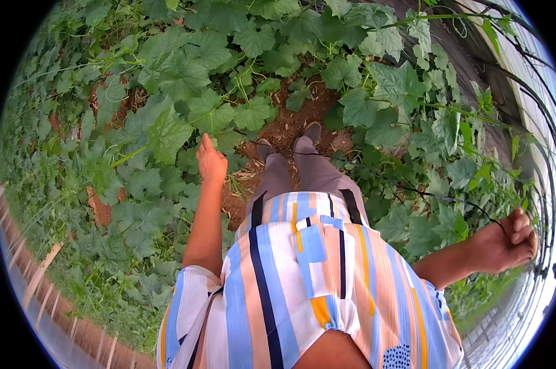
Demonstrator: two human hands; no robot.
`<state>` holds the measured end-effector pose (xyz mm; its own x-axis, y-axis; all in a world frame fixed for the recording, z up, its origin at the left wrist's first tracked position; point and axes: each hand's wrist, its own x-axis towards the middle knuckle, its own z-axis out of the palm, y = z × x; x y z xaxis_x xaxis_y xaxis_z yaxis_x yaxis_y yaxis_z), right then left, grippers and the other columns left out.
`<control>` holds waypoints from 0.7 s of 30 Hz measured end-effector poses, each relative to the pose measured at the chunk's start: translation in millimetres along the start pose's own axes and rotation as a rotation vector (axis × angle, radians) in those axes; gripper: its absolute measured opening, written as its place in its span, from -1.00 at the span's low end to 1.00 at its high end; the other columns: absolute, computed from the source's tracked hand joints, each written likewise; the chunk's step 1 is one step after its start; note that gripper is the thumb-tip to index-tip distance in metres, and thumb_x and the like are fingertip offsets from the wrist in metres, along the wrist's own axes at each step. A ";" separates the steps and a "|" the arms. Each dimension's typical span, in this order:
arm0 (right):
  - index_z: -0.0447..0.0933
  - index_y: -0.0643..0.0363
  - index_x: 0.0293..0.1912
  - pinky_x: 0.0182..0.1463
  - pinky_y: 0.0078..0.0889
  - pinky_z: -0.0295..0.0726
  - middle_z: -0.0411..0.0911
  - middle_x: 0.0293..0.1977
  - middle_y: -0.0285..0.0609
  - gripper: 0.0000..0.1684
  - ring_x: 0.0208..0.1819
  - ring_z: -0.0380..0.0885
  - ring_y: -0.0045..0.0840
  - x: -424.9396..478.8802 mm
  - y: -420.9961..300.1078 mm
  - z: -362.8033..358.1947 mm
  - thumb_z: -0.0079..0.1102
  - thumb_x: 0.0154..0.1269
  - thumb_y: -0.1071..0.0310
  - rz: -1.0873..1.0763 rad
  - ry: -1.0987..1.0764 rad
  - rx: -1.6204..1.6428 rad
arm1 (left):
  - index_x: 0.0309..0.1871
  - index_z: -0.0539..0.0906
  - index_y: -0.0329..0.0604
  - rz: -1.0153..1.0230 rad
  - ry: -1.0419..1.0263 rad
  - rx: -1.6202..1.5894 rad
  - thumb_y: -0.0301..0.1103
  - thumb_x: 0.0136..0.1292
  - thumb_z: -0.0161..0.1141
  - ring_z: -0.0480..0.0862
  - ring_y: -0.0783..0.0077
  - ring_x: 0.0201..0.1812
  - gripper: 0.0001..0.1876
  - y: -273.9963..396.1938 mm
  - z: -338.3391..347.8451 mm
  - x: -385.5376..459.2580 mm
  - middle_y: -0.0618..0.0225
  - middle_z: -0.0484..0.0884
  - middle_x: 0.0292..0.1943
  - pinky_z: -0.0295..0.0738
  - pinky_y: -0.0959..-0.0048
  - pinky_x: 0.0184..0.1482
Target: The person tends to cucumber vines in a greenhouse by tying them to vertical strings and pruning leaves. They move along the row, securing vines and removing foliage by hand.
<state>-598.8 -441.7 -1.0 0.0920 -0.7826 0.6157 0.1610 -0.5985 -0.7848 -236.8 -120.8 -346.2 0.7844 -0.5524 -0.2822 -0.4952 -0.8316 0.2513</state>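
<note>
My right hand (504, 242) is raised at the right with its fingers curled around a thin dark string (412, 188). From there the string crosses in front of my legs and ends among the leaves near my left hand. My left hand (212, 159) reaches into the vines, back of the hand up, beside a broad lobed leaf (169, 133). Its fingertips lie against foliage, and whether they pinch anything is hidden. Green climbing vines with large leaves (255, 113) grow just beyond both hands.
My shoes (312, 131) stand on reddish soil (301, 108) strewn with dry straw. Dense vines (75, 152) spread to the left. Dark curved bars and wires (538, 104) run along a pale translucent wall (499, 60) at the right. Wooden stakes (42, 274) line the lower left.
</note>
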 end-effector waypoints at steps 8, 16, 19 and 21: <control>0.61 0.07 -0.20 0.31 -0.06 0.09 0.36 0.15 0.02 -0.82 0.31 0.13 -0.07 -78.3 78.1 75.9 0.10 0.27 0.27 0.368 -0.646 -0.309 | 0.40 0.07 -0.20 0.479 -0.619 -1.343 -0.36 0.26 0.08 0.38 0.24 0.26 -0.33 261.4 -137.6 -35.3 0.09 0.30 0.28 0.48 0.41 0.02; 0.58 0.17 -0.18 0.02 -0.44 0.38 0.46 -0.09 -0.19 -0.78 -0.01 0.38 -0.51 -69.8 82.6 13.6 0.11 0.33 0.23 0.673 -0.442 0.132 | -0.11 0.51 -0.26 0.504 -0.956 -1.238 -0.35 0.30 0.17 0.42 0.76 -0.35 -0.80 357.3 -129.9 -67.6 0.55 0.51 -0.36 0.33 0.70 -0.30; 0.56 0.21 -0.18 -0.23 -0.58 0.41 0.48 -0.40 -0.35 -0.70 -0.34 0.41 -0.67 -66.3 70.3 -17.6 0.04 0.39 0.17 0.885 -0.366 0.385 | -0.22 0.55 -0.25 0.563 -0.951 -1.142 -0.40 0.27 0.19 0.40 0.78 -0.38 -0.88 369.7 -125.0 -69.5 0.58 0.51 -0.41 0.30 0.71 -0.32; 0.53 0.23 -0.15 -0.23 -0.58 0.44 0.50 -0.38 -0.30 -0.61 -0.32 0.45 -0.67 -62.5 57.4 -37.4 -0.01 0.40 0.07 0.932 -0.301 0.522 | -0.24 0.57 -0.25 0.585 -0.955 -1.090 -0.41 0.27 0.19 0.38 0.78 -0.40 -0.90 379.5 -126.2 -67.9 0.59 0.50 -0.43 0.28 0.71 -0.34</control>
<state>-632.0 -433.5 -87.1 0.6162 -0.7727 -0.1522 0.2926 0.4040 -0.8667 -430.8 -391.7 -114.8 -0.1413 -0.9541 -0.2640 0.1962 -0.2884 0.9372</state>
